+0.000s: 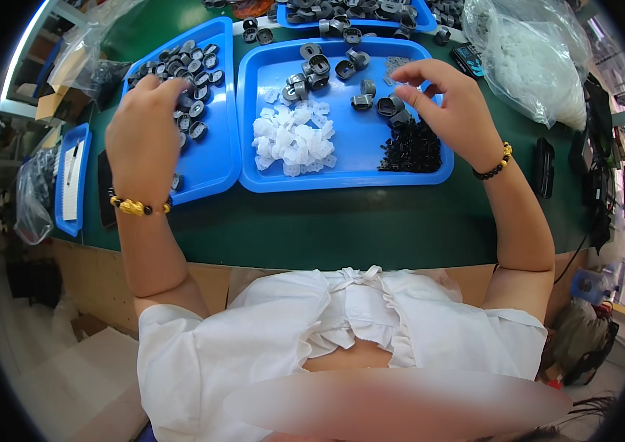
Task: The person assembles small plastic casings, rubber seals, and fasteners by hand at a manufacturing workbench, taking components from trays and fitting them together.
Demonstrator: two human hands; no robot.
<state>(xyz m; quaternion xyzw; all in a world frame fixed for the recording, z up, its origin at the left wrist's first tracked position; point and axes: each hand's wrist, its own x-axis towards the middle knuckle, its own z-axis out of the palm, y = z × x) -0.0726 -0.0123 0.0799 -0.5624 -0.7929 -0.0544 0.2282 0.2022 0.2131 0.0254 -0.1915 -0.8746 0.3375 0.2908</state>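
While both hands work over the blue trays, this reads as a sorting or assembly moment on small plastic parts.

Left hand (143,132): palm down over the left blue tray (216,158), fingers curled into the heap of dark ring parts (193,68); looks like it is picking one up, but whether anything is actually pinched I cannot tell, the fingertips are hidden by the back of the hand.

Right hand (454,110): raised over the middle blue tray (356,158), thumb and forefinger drawn together near a grey ring part (389,105); grip is closing or closed, contents too small to tell.

Middle tray contents: white translucent pieces (294,140) heaped centre-left, small black pieces (412,147) heaped at the right just below the right hand, grey ring parts scattered along the far side.

Step in hand: judged as the fetch stage, each hand taking one component from its own tray.

Next move calls for: a fine pinch on single parts without dragging neighbours, then bringing both hands together over the green table (342,225).

Around: another blue tray (371,22) of ring parts at the far edge, a clear bag of white pieces (529,59) at far right, a narrow blue tray (71,180) at far left.

Wrists: beaded bracelets on both.
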